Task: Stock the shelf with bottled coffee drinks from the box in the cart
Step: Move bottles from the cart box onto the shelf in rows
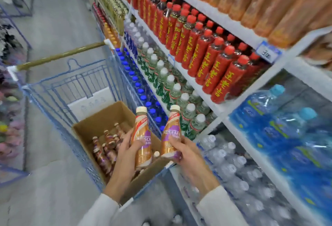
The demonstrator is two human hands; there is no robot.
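Each hand holds one coffee bottle upright over the box (107, 112) in the cart (59, 89). The left hand (126, 147) wraps the left bottle (141, 128) around its lower body, fingers (139, 143) curled over the label. The right hand (186, 151) grasps the right bottle (171, 128) near its base, thumb on the front. More bottles (107, 146) lie and stand in the box below, so much of the stock is yet to go up. The shelf (206, 91) beside the cart is packed with other drinks; the view blurs toward the edges, and I cannot tell which gap is meant for the coffee.

These look like full plastic bottles: moderately heavy, fairly stiff, unlikely to break if knocked, but sleeved in glossy film that may slide in a loose grip. The waist below the shoulder is probably the best place to hold, leaving the base free to set down flat. Tall and narrow, they may topple into neighbours if placed carelessly
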